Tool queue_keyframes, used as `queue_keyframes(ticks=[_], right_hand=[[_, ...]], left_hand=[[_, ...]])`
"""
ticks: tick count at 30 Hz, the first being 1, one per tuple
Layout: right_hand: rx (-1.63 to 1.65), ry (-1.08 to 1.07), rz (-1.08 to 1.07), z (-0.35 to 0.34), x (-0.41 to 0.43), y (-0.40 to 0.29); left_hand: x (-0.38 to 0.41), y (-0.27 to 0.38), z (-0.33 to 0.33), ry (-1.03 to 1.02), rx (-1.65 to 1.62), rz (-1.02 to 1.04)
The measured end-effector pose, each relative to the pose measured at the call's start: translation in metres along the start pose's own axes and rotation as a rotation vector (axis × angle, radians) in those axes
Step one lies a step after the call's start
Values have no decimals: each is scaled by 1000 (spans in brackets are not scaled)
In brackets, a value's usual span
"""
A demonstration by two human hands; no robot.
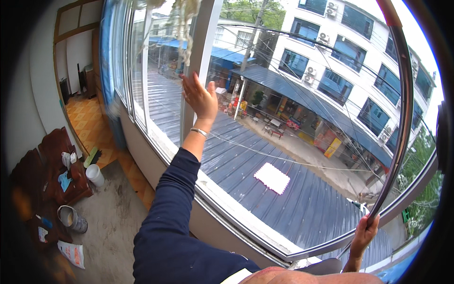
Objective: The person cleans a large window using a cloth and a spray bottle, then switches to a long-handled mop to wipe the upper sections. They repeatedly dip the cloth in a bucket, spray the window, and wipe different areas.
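Observation:
My left hand (pixel 200 101) is raised at the vertical window frame (pixel 207 39), holding nothing, with a bracelet on its wrist. Its fingers overlap the frame post; whether they touch it I cannot tell. Above the fingers hang the dirty, pale strands of what looks like a string mop head (pixel 184 35), in front of the glass. My right hand (pixel 365 230) grips a long, shiny pole (pixel 404 106) low down at the right. Near the top of the picture the pole has a red section (pixel 389 12). Its upper end, and any link to the strands, is out of view.
The window sill (pixel 227 209) runs diagonally below my left arm; outside lies a corrugated metal roof (pixel 305 202). Blue curtains (pixel 108 64) hang beside the window. On the floor stand a white bucket (pixel 95 175) and a grey bucket (pixel 76 222), near a wooden sofa (pixel 56 159).

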State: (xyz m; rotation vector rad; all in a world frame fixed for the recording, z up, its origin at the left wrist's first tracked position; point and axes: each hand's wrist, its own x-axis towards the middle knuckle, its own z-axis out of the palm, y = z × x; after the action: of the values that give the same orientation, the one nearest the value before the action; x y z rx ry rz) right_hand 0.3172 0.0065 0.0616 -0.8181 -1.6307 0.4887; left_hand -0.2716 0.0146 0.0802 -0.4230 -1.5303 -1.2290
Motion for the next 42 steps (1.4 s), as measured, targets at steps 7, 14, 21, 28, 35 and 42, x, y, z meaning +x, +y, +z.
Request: queue_keyframes(ticks=[7,14,21,28,35,42], right_hand=[[-91,-46,9,9,28,7],[-238,11,-77,19,19,35],[-313,-30,-145,43,0,40],[-130,-250,37,58,-42,73],[323,-798,470,83,-79,56],[1329,-1465,680,134,-59,42]], left_hand=[[6,-34,11,-24,-126,159],[3,-35,10,-66,-164,160],[13,-51,12,-102,-228,180],[-23,90,-92,-495,-1095,-29],[-38,206,-154,-991,-2065,-603],[14,232,-153,-658,-1678,-619]])
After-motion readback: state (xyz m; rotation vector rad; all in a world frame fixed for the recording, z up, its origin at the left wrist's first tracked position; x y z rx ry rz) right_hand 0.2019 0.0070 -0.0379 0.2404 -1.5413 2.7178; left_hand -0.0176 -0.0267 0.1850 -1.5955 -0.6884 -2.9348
